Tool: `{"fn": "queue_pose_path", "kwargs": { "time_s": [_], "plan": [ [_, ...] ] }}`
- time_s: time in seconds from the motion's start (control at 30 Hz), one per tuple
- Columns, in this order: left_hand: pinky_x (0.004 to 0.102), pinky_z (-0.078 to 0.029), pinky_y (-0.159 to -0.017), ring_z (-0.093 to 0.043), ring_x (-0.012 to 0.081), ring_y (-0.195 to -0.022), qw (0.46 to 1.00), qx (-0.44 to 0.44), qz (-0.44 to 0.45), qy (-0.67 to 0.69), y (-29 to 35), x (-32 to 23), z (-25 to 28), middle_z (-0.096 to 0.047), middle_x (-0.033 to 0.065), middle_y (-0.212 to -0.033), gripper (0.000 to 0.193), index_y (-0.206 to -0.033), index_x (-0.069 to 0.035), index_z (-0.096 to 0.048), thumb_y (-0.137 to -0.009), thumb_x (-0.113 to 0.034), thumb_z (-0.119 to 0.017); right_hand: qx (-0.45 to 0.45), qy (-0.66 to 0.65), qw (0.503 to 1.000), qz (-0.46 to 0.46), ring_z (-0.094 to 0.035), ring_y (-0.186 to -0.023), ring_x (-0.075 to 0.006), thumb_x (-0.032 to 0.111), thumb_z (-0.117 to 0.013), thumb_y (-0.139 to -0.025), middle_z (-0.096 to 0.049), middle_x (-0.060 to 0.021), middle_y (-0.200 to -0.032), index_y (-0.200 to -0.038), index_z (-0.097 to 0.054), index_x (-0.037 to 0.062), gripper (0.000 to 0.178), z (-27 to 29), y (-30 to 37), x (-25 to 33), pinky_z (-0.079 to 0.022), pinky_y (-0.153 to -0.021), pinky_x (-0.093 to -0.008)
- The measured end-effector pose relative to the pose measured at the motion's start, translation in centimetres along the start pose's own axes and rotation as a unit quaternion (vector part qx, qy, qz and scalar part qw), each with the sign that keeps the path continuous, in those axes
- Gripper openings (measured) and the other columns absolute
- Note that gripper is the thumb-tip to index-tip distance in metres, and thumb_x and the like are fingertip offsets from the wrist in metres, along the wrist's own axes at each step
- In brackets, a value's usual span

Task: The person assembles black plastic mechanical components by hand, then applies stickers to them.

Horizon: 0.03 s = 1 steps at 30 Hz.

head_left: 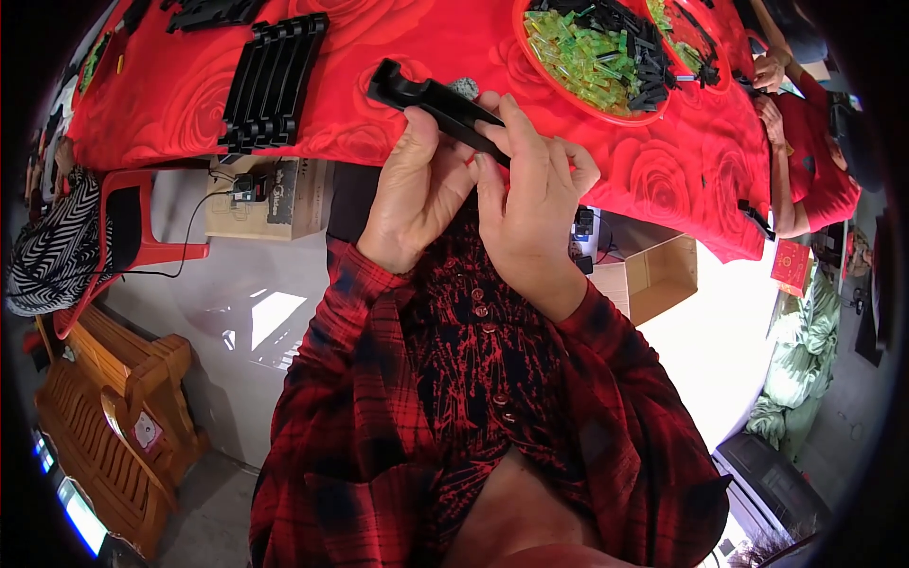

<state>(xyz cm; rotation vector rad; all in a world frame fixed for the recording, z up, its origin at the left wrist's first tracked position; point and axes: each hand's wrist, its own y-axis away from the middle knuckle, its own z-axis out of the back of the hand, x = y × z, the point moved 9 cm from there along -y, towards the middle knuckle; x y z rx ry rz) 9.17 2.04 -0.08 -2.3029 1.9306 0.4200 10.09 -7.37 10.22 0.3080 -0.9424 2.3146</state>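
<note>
A long black plastic part (437, 100) with a hooked, notched far end is held up over the near edge of the red-covered table. My left hand (417, 189) supports it from below, its thumb pressed to the part's side. At the near end, the fingers and thumb of my right hand (530, 180) close around it. Whether a smaller piece sits between the right fingertips is hidden. Similar black parts (275, 83) lie side by side in a row on the table, left of my hands. A grey speckled lump (464, 88) shows just behind the held part.
A round red tray (606, 118) holds yellow-green translucent pieces (578, 62) and black clips. Another red tray (724, 80) stands beside it. At the right, another person's hands (772, 118) are at the table. Below are an open cardboard box (663, 279) and a red chair (170, 251).
</note>
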Motion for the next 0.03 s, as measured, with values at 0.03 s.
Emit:
{"fn": "queue_pose_path", "kwargs": {
  "time_s": [0.03],
  "plan": [
    [0.0416, -0.049, -0.103, -0.054, 0.0245, -0.125, 1.000, 0.010, 0.010, -0.007, 0.07, 0.17, -0.03, -0.057, 0.0120, -0.136, 0.053, -0.136, -0.007, -0.050, -0.099, -0.044, -0.056, 0.002, 0.007, 1.000, 0.001, -0.057, -0.100, -0.0195, 0.012, -0.065, -0.091, -0.071, -0.0020, -0.118, -0.143, -0.045, 0.0042, 0.056, 0.04, -0.02, 0.03, -0.031, -0.097, -0.0421]
  ]
}}
